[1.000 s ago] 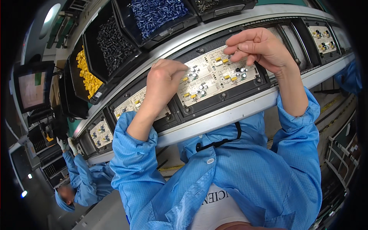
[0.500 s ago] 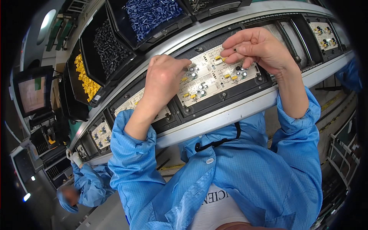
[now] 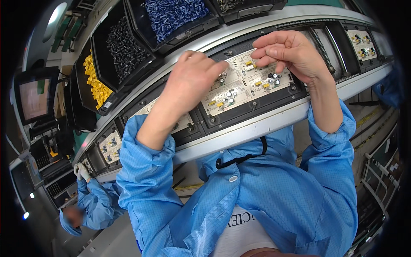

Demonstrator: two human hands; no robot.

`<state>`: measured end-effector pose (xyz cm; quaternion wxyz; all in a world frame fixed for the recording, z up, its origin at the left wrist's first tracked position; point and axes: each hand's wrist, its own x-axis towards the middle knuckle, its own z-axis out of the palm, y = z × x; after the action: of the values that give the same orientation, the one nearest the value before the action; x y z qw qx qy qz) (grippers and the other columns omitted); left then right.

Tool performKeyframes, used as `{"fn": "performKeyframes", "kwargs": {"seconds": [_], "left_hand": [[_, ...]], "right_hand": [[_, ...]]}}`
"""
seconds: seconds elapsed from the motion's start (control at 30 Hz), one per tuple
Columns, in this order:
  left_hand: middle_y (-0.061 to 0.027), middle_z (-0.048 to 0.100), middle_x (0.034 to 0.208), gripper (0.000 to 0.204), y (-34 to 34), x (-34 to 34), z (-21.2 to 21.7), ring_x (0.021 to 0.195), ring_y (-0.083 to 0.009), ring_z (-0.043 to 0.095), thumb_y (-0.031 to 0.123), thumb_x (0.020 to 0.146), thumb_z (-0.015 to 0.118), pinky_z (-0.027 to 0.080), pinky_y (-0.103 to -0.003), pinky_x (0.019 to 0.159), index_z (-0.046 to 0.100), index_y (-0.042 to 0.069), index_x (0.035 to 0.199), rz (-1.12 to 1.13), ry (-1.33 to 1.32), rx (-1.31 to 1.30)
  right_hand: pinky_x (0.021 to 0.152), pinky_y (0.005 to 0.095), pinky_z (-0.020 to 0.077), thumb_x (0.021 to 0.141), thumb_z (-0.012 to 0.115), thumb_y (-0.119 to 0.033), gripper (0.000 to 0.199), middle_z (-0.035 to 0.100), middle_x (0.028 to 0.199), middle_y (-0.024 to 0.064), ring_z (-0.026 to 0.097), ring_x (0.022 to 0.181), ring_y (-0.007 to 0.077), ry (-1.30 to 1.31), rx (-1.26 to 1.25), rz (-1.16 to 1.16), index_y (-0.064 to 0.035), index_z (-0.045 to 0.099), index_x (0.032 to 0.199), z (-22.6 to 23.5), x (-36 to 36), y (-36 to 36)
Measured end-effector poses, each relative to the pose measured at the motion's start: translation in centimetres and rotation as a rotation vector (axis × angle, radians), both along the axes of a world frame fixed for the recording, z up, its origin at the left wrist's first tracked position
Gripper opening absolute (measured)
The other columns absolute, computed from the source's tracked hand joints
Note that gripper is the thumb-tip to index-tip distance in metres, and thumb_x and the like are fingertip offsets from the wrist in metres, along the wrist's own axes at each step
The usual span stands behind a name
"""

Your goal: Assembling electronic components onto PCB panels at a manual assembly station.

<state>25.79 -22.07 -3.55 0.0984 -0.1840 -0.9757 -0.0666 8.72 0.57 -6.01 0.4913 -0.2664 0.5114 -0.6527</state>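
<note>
A pale circuit board [image 3: 242, 91] sits in a black carrier frame on the rail before me, bearing yellow block parts [image 3: 220, 104], round capacitors [image 3: 229, 94] and small black parts. Over its far left corner is my left hand [image 3: 188, 81], back of the hand up, fingers bent together; its fingertips are partly hidden, and I cannot see what they hold. My right hand [image 3: 291, 55] hovers above the far right part of the board, palm partly turned up, thumb against the index finger. Whatever may be in that pinch does not show.
Beyond the rail stand black bins of blue parts [image 3: 173, 17], black parts [image 3: 126, 49] and yellow parts [image 3: 96, 81]. More boards in carriers lie along the line, one at far right [image 3: 361, 44] and one at left [image 3: 110, 146]. A co-worker [image 3: 96, 201] works at lower left, near a monitor [image 3: 36, 98].
My left hand has shifted slightly right over the board. The tiny dark piece seen at my right fingertips earlier no longer shows. The whole view has shifted a little.
</note>
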Motion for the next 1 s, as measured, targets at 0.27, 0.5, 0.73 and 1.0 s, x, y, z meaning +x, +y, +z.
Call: {"fn": "performKeyframes", "kwargs": {"seconds": [0.27, 0.5, 0.73, 1.0], "left_hand": [[-0.0118, 0.068, 0.098, 0.021, -12.7, 3.5, 1.0, 0.084, -0.0188, 0.065, 0.01, 0.087, 0.067, 0.051, -0.029, 0.076, 0.067, 0.002, 0.107, 0.811, 0.421, 0.456], [-0.0121, 0.067, 0.104, 0.026, -15.9, 2.6, -0.3, 0.099, -0.0308, 0.06, 0.024, 0.085, 0.068, 0.049, -0.038, 0.087, 0.07, 0.008, 0.105, 0.891, 0.02, 0.059], [-0.0099, 0.069, 0.093, 0.018, -16.1, 3.3, 0.0, 0.096, -0.0298, 0.061, 0.015, 0.081, 0.071, 0.05, -0.039, 0.085, 0.07, 0.008, 0.097, 0.855, 0.018, 0.203], [-0.0099, 0.071, 0.093, 0.018, -15.4, 3.6, 0.2, 0.096, -0.0304, 0.062, 0.019, 0.083, 0.068, 0.05, -0.042, 0.083, 0.072, 0.011, 0.099, 0.86, 0.122, 0.079]], "right_hand": [[0.075, 0.0224, 0.0615, 0.092, 0.057, 0.001, 0.027, 0.064, 0.116, 0.0253, 0.069, 0.101, 0.0231, -0.004, -0.07, -0.074, 0.0091, 0.06, 0.117, -0.3, 1.2, -1.1], [0.068, 0.0194, 0.0581, 0.093, 0.058, -0.003, 0.026, 0.067, 0.112, 0.0216, 0.07, 0.096, 0.0198, 0.148, 0.092, -0.049, 0.0064, 0.061, 0.117, -0.2, 3.0, -2.0], [0.081, 0.03, 0.0526, 0.088, 0.051, 0.004, 0.025, 0.071, 0.103, 0.0096, 0.068, 0.091, 0.0204, 0.949, 0.175, -0.089, -0.0007, 0.068, 0.106, 0.5, 5.9, -5.2], [0.079, 0.033, 0.053, 0.085, 0.056, 0.002, 0.021, 0.071, 0.097, 0.0137, 0.069, 0.088, 0.0276, 1.167, 0.28, -0.118, -0.0011, 0.069, 0.101, 2.0, 6.9, -5.9]]}}
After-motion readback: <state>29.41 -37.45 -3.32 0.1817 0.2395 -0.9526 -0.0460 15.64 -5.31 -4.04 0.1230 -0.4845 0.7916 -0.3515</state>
